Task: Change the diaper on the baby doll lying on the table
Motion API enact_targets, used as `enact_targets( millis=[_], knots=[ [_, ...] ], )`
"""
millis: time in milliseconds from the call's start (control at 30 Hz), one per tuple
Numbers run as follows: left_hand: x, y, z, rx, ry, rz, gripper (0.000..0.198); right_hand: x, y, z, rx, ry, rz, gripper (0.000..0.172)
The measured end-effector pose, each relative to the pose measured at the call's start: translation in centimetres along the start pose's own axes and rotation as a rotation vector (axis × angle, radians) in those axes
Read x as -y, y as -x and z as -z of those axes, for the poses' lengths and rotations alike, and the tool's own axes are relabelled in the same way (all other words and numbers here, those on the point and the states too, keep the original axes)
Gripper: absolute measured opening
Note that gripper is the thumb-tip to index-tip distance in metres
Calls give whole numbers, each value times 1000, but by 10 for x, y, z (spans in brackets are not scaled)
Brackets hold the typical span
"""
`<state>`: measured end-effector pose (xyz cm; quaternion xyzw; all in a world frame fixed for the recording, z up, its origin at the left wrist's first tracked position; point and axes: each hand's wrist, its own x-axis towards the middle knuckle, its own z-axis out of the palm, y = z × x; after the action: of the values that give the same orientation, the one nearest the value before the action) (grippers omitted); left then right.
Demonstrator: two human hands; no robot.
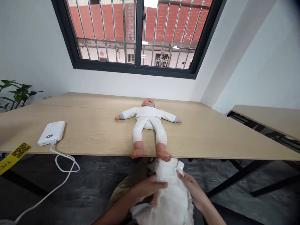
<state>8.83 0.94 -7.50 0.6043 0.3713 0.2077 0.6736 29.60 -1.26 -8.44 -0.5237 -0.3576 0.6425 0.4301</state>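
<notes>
While we hold a white diaper [172, 195] in both hands at the near edge of the table [93, 131], a doll [148, 122] lies beyond it on its back

Our left hand [152, 186] grips the diaper's left side with the thumb on top, its other fingers mostly hidden, and our right hand [190, 187] pinches the far right edge; the diaper hangs over our lap, just nearer than the doll's feet, and a white power bank [52, 132] sits well to the left; the step in hand looks like opening and straightening the diaper, and as we judge it, the next move calls for a firm hold on both sides, so that the layers stay flat and unfolded
</notes>
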Motion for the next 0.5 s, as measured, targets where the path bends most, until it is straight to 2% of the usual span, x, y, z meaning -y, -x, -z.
enact_targets(
  millis=[67, 100, 167, 233, 300, 367, 433, 500],
  knots=[
    [-26, 21, 5, 94, -227, -48, 28, 18, 13, 24, -13, 87, 34, 41],
    [-39, 32, 10, 95, -241, -107, 30, 28, 20, 36, -32, 124, 52, 39],
    [-61, 53, 24, -63, -174, -283, 32, 44, 32, 58, -89, 140, 75, 41],
    [-75, 65, 41, -268, -75, -387, 31, 55, 41, 71, -128, 132, 119, 42],
    [-81, 67, 58, -519, -5, -438, 29, 64, 44, 72, -180, 131, 193, 44],
    [-82, 60, 74, -723, 61, -440, 24, 72, 44, 62, -228, 120, 285, 54],
    [-79, 48, 85, -825, 181, -407, 26, 82, 39, 47, -240, 80, 371, 64],
    [-75, 35, 92, -807, 361, -370, 37, 92, 32, 31, -237, 33, 442, 63]
  ],
)
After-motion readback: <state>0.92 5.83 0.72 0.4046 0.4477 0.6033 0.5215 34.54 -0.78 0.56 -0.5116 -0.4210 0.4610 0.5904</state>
